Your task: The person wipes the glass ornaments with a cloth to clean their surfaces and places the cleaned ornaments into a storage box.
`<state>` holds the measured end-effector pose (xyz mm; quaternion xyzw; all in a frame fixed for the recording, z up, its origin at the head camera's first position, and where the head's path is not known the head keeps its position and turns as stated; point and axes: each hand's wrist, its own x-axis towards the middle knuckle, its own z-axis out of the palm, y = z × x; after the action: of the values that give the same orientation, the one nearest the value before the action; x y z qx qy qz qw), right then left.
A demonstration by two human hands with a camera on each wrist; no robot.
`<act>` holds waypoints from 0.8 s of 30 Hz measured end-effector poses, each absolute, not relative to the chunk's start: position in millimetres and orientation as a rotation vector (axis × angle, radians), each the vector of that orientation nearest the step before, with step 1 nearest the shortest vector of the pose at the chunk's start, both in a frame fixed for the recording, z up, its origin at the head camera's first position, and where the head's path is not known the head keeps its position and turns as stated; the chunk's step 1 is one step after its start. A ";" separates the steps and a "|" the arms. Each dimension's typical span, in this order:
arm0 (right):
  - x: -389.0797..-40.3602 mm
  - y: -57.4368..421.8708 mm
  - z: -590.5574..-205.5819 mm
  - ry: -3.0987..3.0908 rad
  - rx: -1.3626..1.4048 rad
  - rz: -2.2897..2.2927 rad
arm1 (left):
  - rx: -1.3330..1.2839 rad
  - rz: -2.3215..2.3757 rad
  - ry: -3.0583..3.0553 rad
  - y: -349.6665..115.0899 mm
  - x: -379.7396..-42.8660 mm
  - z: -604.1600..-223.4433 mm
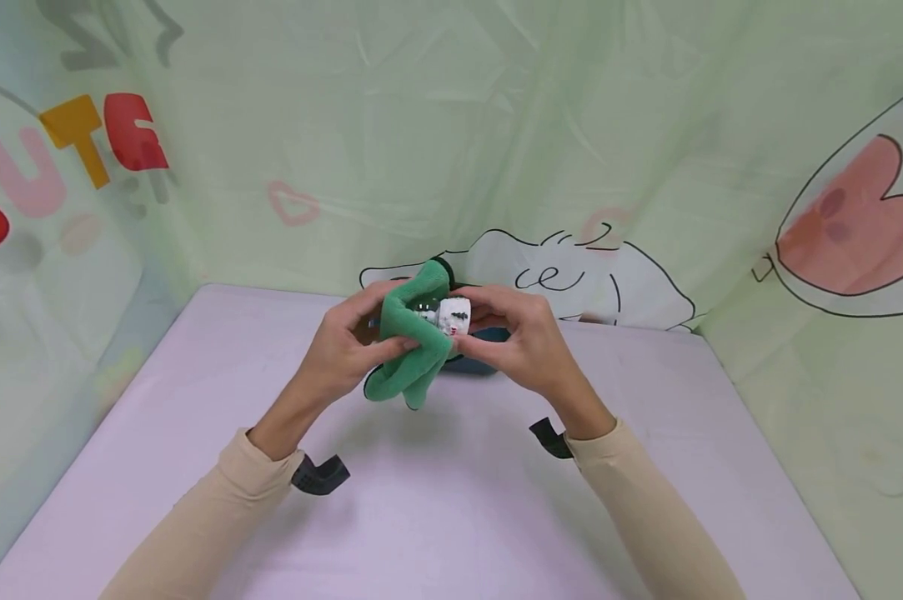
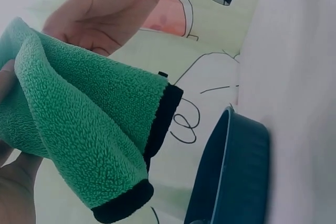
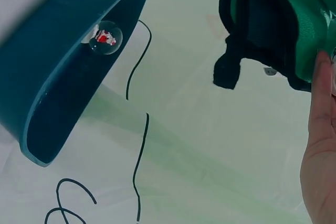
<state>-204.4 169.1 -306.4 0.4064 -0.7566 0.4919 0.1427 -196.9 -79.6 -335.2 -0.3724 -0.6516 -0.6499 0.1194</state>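
Above the table, my left hand (image 1: 338, 346) grips a green cloth (image 1: 402, 358) with black edging, thumb in front. The cloth is folded around the glass dome of a small snow globe (image 1: 454, 315), whose white base with red and dark details sticks out to the right. That base is pinched between the thumb and fingers of my right hand (image 1: 524, 333). In the left wrist view the cloth (image 2: 94, 108) hides the globe and much of the left hand. At the right edge of the right wrist view are fingers (image 3: 321, 103) against the cloth.
Just behind the hands on the table (image 1: 451, 517) stands a dark blue container (image 1: 469, 365), partly covered by them. Inside it, the right wrist view shows another small snow globe (image 3: 106, 38) with a red and white figure. A printed curtain (image 1: 451, 125) encloses the table.
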 end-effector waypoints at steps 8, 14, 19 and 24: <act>-201.6 167.0 -299.7 -2.341 1.026 1.418 | -1.104 -1.764 -1.912 -79.9 -196.4 -332.4; -200.3 164.2 -298.6 -2.377 0.969 1.512 | -1.091 -1.764 -1.901 -78.7 -195.9 -332.7; -200.0 162.2 -301.3 -2.292 1.065 1.499 | -1.050 -1.823 -1.912 -79.0 -195.6 -334.4; -201.6 161.8 -303.1 -2.187 1.188 1.428 | -1.000 -1.899 -1.931 -80.2 -194.4 -334.7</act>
<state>-201.6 161.8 -303.1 0.4103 -0.7551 0.4930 0.1357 -194.4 -80.2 -334.7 -0.3435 -0.6636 -0.6523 0.1271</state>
